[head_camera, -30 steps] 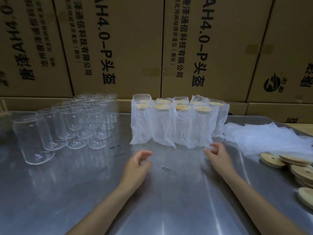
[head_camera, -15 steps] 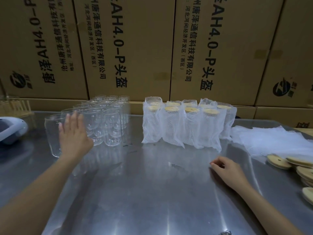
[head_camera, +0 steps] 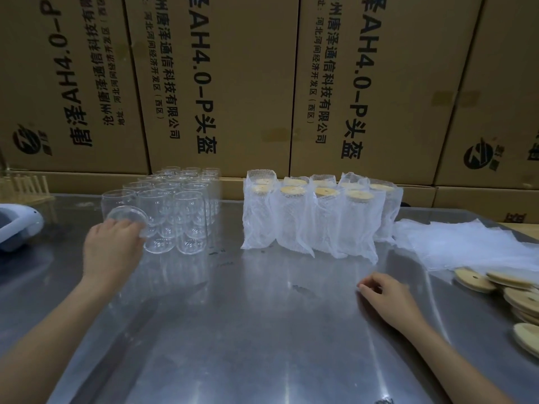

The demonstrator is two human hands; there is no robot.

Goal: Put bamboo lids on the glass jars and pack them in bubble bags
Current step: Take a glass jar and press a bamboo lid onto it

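Fetching a bare glass jar for lidding at the steel counter.

Head view: the left hand grasps a tilted glass jar at the near-left corner of the empty jars, its long axis leaning, one round end facing the camera. The right hand rests loosely curled on the counter, holding nothing, and is the nearer to the bamboo lids and flat bubble bags on the right. Packed jars stand mid-counter before cardboard cartons.
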